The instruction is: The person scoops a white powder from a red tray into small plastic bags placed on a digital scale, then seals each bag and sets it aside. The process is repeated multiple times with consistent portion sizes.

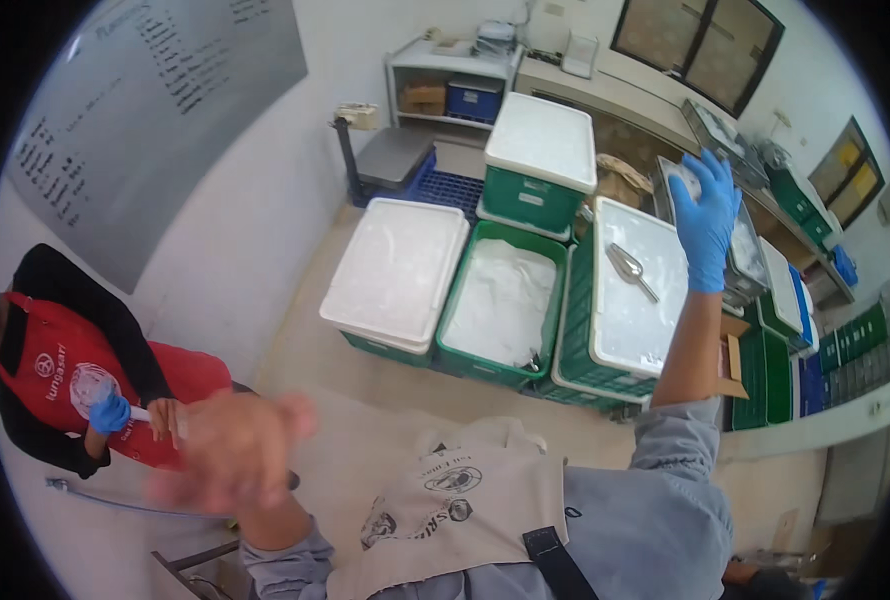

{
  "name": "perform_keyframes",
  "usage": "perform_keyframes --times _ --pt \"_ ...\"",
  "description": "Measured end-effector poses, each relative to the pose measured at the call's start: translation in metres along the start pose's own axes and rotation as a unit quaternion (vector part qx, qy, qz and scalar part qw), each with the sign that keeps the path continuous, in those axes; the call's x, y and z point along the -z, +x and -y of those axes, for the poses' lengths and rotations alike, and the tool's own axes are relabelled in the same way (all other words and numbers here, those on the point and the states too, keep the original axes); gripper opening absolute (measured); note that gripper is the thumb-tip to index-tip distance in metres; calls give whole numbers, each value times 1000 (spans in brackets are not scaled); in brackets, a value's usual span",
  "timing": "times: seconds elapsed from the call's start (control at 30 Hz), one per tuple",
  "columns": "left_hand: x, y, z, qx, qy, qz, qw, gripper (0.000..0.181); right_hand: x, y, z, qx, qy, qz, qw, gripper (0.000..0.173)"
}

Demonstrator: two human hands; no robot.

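Observation:
My right hand (704,217), in a blue glove, is raised at the right with its fingers apart and nothing in them. Behind and below it, a metal scoop (626,262) lies on the white lid (640,322) of a green crate. My left hand (235,450), bare and motion-blurred, is held up at the lower left; its fingers look spread and no object shows in it. In front of me stands an open green crate (445,345) of white powdery material (501,292). A small metal object (533,362), partly hidden, rests at the crate's near corner.
White-lidded green crates (396,274) flank the open one, and a taller stack (539,142) rises behind. A platform scale (392,157) is near the wall. At the left stands a person in a red apron (62,360). More crates (767,367) line the right side.

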State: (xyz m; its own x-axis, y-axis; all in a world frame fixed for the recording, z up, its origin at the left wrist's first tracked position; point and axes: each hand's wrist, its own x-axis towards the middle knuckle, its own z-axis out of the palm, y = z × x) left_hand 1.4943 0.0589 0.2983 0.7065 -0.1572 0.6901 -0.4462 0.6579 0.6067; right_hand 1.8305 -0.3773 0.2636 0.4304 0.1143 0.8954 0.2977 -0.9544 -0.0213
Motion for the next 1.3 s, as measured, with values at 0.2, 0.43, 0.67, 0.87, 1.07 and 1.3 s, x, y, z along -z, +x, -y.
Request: perform_keyframes --times 0.2,0.43,0.67,0.87,1.07,1.3 --pt "82 -165 105 217 57 -439 870 35 -72 -105 60 -109 372 425 818 37" --pt "39 -528 200 664 409 -356 514 54 -143 -278 257 200 320 721 582 50" --pt "-173 -685 180 659 228 -686 206 54 -157 -404 367 188 383 832 354 33" --pt "-204 -626 247 192 61 -974 105 38 -278 -579 378 -11 100 994 32 11" --pt "-218 -642 301 198 59 -974 94 41 -203 -594 473 201 179 961 -64 14" --pt "-293 -738 308 245 11 -958 148 40 -65 -584 572 160 295 935 113 15"
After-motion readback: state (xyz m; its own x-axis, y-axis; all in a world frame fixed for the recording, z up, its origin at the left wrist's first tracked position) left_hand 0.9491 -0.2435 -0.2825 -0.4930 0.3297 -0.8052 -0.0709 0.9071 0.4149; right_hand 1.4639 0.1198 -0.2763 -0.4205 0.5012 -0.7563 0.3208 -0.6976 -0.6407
